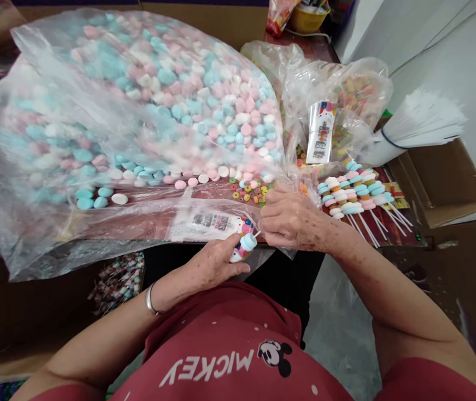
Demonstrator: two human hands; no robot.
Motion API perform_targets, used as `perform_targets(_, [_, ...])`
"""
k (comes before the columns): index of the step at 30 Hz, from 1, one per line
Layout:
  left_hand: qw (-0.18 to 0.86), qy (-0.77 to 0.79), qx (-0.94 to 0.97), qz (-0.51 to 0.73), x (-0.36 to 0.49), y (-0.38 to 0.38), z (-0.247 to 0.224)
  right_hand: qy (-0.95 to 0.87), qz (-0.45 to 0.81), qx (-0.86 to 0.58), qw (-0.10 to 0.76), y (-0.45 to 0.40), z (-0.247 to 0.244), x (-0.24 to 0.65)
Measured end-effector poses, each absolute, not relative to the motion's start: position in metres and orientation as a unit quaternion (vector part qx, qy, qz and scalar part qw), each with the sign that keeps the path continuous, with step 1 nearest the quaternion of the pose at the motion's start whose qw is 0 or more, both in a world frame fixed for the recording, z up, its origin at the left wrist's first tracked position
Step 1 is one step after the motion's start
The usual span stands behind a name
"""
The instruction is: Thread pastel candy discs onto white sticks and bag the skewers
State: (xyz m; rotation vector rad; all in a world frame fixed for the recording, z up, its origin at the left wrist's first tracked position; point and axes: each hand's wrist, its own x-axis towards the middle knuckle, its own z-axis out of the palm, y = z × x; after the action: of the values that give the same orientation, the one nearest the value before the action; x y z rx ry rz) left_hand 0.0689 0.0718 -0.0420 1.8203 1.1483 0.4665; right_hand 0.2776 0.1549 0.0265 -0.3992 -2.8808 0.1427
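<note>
Nearest, one red shirt (221,345), lettered "MICKEY" beside a cartoon mouse, inverted in view. Next, at the near edge of the desk (154,214), left hand (217,262): closed on a blue candy skewer (248,241) partly within a printed wrapper (237,255), white stick end pointing toward the right hand (290,220). Right hand: fingers curled shut; whether they gripped the stick could not be told. Sound handling, as judged, called for light pressure on the soft candy, the stick kept in line with the wrapper and its tip clear of the film. Just beyond, flat printed wrappers (210,221), lettering too small to read, and loose ring candies (248,192). Toward the near right corner, finished-looking skewers (357,192), sticks pointing nearward. Farther, one large clear bag (171,111) of pink, white and blue candies; one banded label stack (321,133), colourful, wording illegible. Farthest, by the far edge, one yellow basket (308,21).
</note>
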Motion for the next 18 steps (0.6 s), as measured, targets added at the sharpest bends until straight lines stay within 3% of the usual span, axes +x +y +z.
perform_targets(6, [0.396,0.505,0.723,0.254,0.069,0.070,-0.051,-0.972,0.057,-0.165,0.155,0.153,0.021,0.278])
perform_targets(10, [0.384,0.534,0.703,0.272,0.067,0.069,-0.053,-0.970,0.076,-0.184,0.138,0.151,0.015,0.280])
perform_targets(18, [0.458,0.484,0.701,0.255,0.073,0.074,-0.047,-0.983,0.059,-0.136,0.104,0.142,0.003,0.263])
